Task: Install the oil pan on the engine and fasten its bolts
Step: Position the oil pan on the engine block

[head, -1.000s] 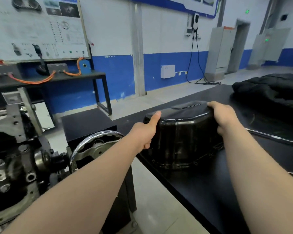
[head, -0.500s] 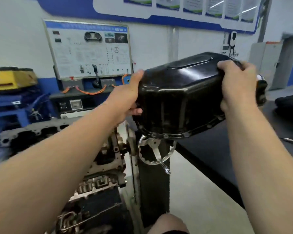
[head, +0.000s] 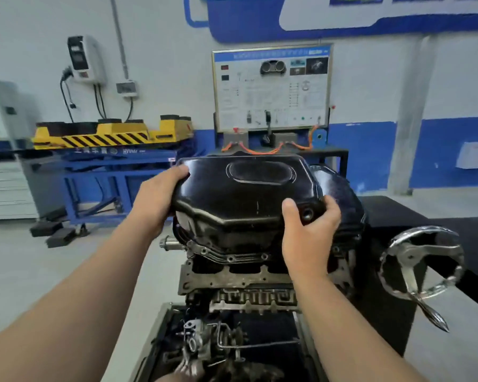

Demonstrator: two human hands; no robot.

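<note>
- The oil pan (head: 246, 199) sat directly over the engine (head: 232, 279), closed bottom up and facing the camera, open side down.
- Its long axis ran left to right across the view, the deep sump end to the left.
- Its bolt flange (head: 232, 256) lay just above the block's top face; whether they touched could not be told.
- The left hand (head: 155, 199) gripped the pan's left end, fingers curled over the upper edge.
- The right hand (head: 307, 238) grasped the near right corner, thumb on the front wall beside the drain hole (head: 306, 215).
- A chrome handwheel (head: 420, 260) stood to the right, in front of the black table (head: 392, 210).
</note>
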